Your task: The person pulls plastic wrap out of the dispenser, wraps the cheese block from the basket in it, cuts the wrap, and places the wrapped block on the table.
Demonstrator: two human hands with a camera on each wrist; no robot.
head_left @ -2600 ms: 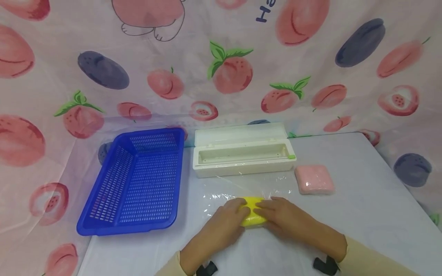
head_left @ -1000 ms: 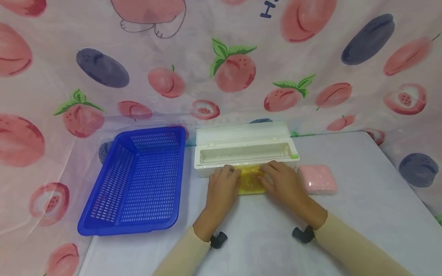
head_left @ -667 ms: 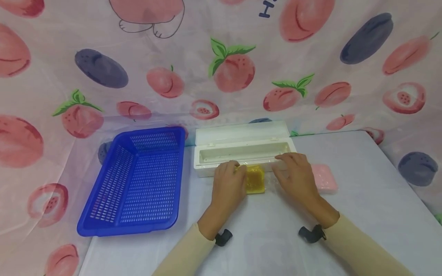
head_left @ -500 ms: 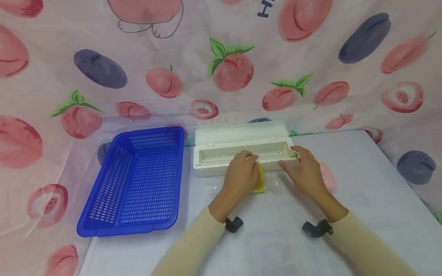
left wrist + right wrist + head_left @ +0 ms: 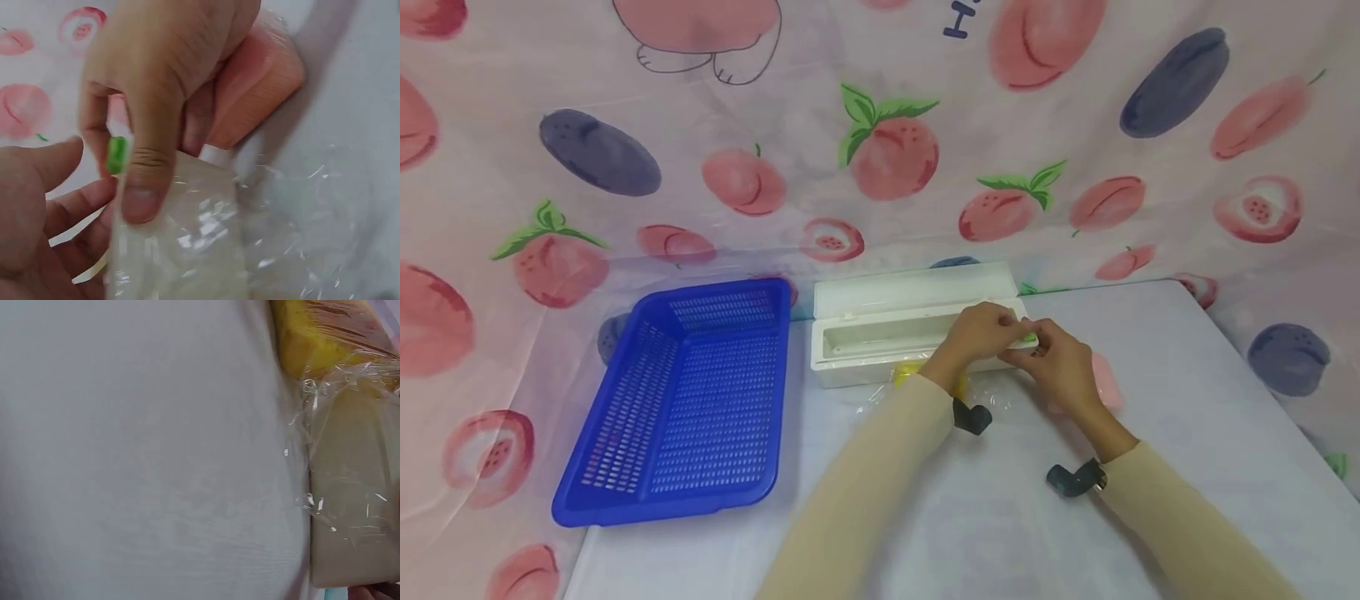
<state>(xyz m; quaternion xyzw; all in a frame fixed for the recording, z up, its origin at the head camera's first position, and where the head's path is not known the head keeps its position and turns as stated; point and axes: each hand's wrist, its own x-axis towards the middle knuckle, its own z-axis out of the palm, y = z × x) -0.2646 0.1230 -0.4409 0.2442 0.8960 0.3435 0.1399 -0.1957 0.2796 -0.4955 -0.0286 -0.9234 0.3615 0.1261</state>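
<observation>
A long white cling film dispenser (image 5: 865, 367) lies with its lid raised. A green slide cutter (image 5: 116, 155) sits at its right end. My right hand (image 5: 1063, 367) grips that end, its thumb pressed on the film-covered front in the left wrist view. My left hand (image 5: 981, 333) reaches across to the cutter; in the left wrist view its fingertips are right by it, with a gap between thumb and cutter. Clear film (image 5: 306, 231) runs from the dispenser to a yellow block (image 5: 312, 337) in front of it, partly hidden by my left forearm in the head view.
A blue perforated basket (image 5: 767, 467) stands at the left. A film-wrapped pink block (image 5: 1107, 383) lies right of the dispenser, partly behind my right hand. Behind the white-covered table (image 5: 985, 533) hangs a fruit-print cloth (image 5: 700, 117).
The yellow block was pushed back against the dispenser, its face changing from bright yellow to amber. Both hands then left it: the right took the dispenser's right end, the left moved right to the cutter.
</observation>
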